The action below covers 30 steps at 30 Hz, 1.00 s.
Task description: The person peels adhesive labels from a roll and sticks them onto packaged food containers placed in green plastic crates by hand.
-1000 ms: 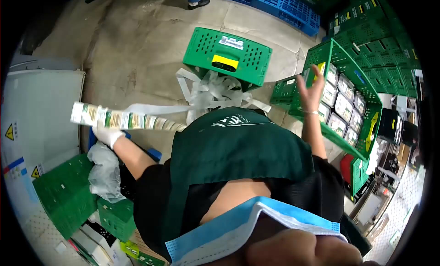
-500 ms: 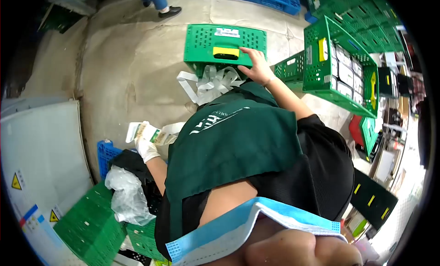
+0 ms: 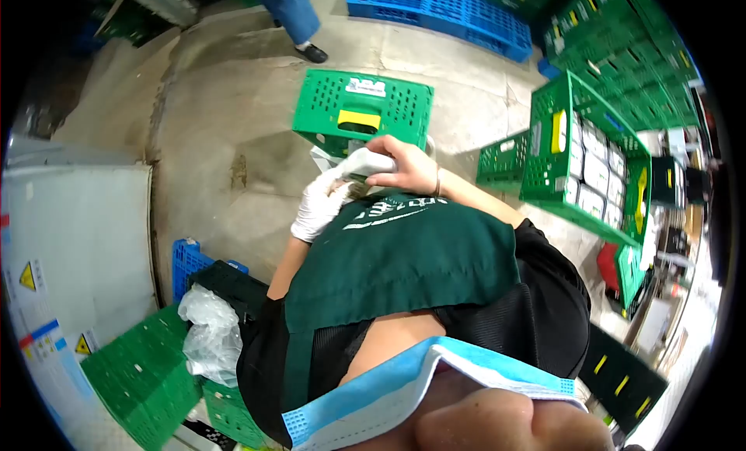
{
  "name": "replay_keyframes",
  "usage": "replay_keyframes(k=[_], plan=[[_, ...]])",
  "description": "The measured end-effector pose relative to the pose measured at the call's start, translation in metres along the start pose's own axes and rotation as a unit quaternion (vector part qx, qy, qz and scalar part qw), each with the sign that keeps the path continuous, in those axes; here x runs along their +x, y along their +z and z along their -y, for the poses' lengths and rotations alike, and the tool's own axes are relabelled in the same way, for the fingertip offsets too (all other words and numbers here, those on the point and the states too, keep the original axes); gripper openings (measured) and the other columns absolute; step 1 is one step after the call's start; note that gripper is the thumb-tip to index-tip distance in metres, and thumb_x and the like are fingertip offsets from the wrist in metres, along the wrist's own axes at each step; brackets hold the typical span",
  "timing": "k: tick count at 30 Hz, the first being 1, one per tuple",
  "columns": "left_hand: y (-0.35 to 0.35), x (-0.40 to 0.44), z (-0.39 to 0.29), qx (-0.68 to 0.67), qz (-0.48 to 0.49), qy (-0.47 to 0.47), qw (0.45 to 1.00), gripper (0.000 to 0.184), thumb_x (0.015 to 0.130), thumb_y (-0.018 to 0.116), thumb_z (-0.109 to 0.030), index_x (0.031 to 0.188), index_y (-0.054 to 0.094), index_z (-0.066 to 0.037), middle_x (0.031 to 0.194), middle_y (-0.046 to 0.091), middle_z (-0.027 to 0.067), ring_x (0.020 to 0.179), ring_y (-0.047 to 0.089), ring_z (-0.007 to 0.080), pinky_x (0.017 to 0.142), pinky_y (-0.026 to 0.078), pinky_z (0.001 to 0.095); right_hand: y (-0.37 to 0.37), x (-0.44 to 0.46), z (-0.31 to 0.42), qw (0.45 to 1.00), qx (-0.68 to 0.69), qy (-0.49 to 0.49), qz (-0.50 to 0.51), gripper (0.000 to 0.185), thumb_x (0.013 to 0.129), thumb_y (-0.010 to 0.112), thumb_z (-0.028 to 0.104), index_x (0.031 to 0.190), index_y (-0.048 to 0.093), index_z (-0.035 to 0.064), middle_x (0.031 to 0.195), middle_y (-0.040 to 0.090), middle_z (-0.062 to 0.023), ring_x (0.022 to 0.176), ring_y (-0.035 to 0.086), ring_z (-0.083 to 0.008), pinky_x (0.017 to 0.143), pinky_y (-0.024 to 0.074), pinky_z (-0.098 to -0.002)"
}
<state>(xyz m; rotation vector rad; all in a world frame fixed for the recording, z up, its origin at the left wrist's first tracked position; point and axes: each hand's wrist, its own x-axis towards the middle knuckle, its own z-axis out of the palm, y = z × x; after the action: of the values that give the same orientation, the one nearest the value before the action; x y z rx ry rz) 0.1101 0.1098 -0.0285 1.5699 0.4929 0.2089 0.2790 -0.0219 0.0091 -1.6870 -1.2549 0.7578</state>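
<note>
My left hand [image 3: 317, 206], in a white glove, is closed in front of the green apron. A small bit of a printed strip [image 3: 353, 190] shows at its fingers, mostly hidden. My bare right hand [image 3: 410, 168] is curled round a smooth pale grey-white object [image 3: 371, 162], whose kind I cannot make out. The gloved fingertips reach the left end of this object. Just beyond both hands stands a green perforated crate [image 3: 365, 101] with a yellow handle. A piece of white strip [image 3: 320, 157] shows by the crate's lower front edge.
At right, a green crate [image 3: 548, 190] holds several white packs [image 3: 594, 171]. Stacked green crates [image 3: 637, 70] and a blue pallet [image 3: 443, 19] stand farther back. A person's leg [image 3: 291, 15] is near the crate. Clear plastic film [image 3: 210, 326] lies at left above green crates [image 3: 144, 373].
My left hand has come up and right from beside the apron with the printed strip. My right hand has left the crate's front and now grips the pale object. The person's leg has shifted right.
</note>
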Motion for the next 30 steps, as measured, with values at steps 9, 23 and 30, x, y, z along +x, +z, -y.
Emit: replay_keyframes(k=[9, 23, 30], plan=[[0.057, 0.012, -0.055, -0.002, -0.142, 0.151, 0.978, 0.036, 0.075, 0.059, -0.006, 0.108, 0.048, 0.002, 0.093, 0.060, 0.0070, 0.078, 0.057, 0.0134, 0.072, 0.045, 0.0263, -0.018, 0.007, -0.009, 0.991, 0.002, -0.063, 0.117, 0.022, 0.072, 0.061, 0.015, 0.088, 0.052, 0.0031, 0.072, 0.058, -0.0157, 0.066, 0.058, -0.0284, 0.058, 0.0455, -0.0333], [-0.067, -0.024, -0.021, -0.192, -0.339, 0.111, 0.914, 0.029, 0.063, 0.048, -0.013, 0.083, 0.053, 0.006, 0.072, 0.060, 0.0176, 0.059, 0.058, 0.0199, 0.057, 0.049, 0.0288, -0.059, -0.013, -0.005, 0.992, -0.020, -0.022, 0.119, 0.028, 0.072, 0.063, 0.015, 0.095, 0.053, 0.0030, 0.073, 0.060, -0.0087, 0.067, 0.059, -0.0176, 0.062, 0.0464, -0.0276], [-0.152, 0.043, -0.059, 0.020, -0.293, 0.083, 0.952, 0.034, 0.079, 0.056, -0.027, 0.100, 0.058, 0.000, 0.083, 0.061, 0.0108, 0.067, 0.056, 0.0117, 0.063, 0.043, 0.0188, -0.091, 0.045, -0.001, 0.964, -0.183, -0.050, -0.184, 0.033, 0.070, 0.064, 0.013, 0.099, 0.052, 0.0037, 0.087, 0.058, -0.0106, 0.079, 0.057, -0.0208, 0.071, 0.0458, -0.0293]])
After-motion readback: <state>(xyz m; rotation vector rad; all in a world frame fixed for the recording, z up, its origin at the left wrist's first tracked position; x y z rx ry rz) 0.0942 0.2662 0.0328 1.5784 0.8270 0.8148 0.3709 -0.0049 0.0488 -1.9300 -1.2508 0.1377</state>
